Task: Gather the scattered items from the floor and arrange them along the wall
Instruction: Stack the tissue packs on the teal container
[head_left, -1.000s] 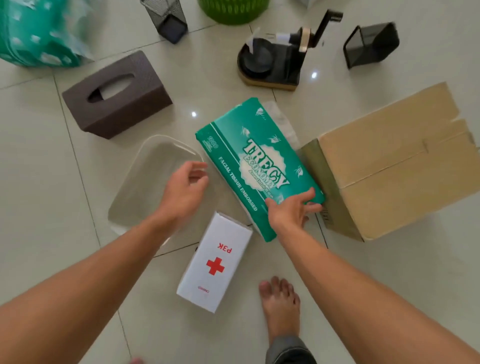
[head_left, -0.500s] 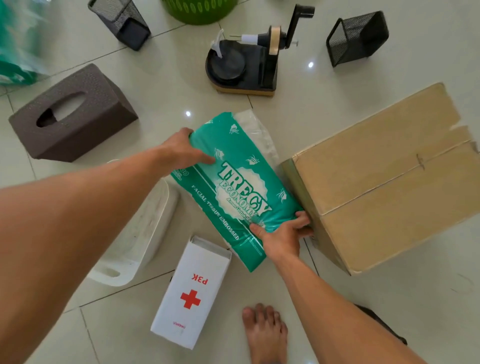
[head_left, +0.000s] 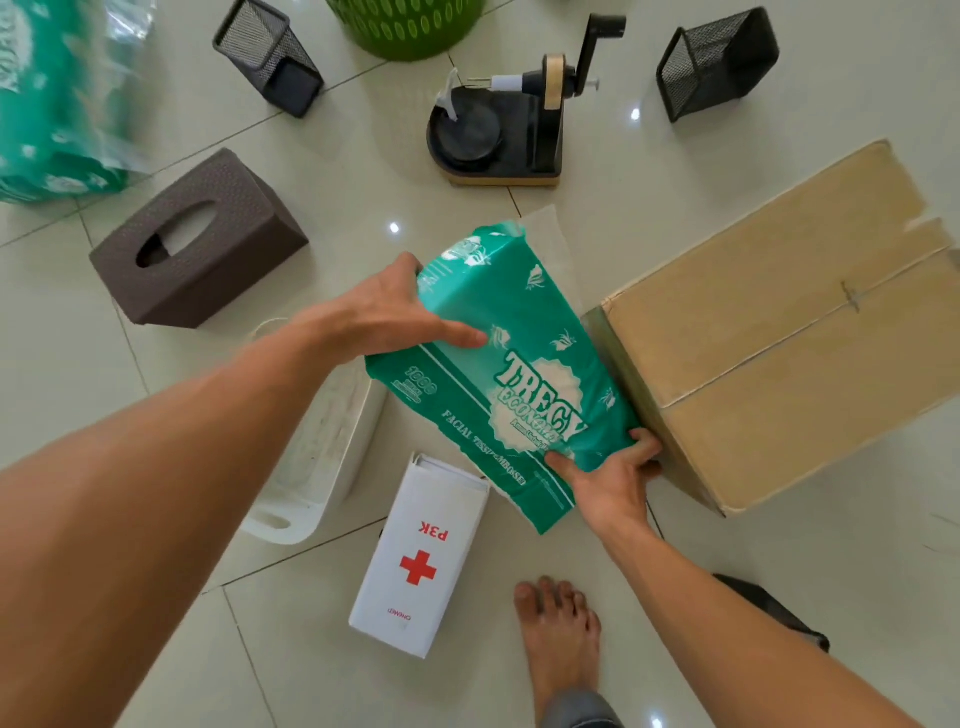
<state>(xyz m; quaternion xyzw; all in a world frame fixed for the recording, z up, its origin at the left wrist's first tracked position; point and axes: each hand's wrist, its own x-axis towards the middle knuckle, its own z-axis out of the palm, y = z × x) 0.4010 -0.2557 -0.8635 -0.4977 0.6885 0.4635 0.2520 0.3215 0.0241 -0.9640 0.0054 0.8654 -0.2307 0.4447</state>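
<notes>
A green facial tissue pack (head_left: 519, 364) is tilted up off the tiled floor in the middle of the view. My left hand (head_left: 389, 312) grips its far left edge, thumb lying across the top face. My right hand (head_left: 608, 478) grips its near right corner, close against a big cardboard box (head_left: 779, 322). A white first-aid box (head_left: 421, 561) with a red cross lies on the floor just below the pack. A white plastic tray (head_left: 322, 467) sits partly under my left forearm.
A brown tissue-box cover (head_left: 202, 244) lies at left. Behind it are a black crank device (head_left: 509, 130) on a wooden base, two black mesh holders (head_left: 270, 57) (head_left: 717, 62), a green basket (head_left: 410, 26) and more green packs (head_left: 52, 98). My bare foot (head_left: 561, 639) stands at bottom centre.
My left hand moved from above the tray onto the pack's far edge. Both hands took hold of the pack and raised it off the floor, and the view moved closer.
</notes>
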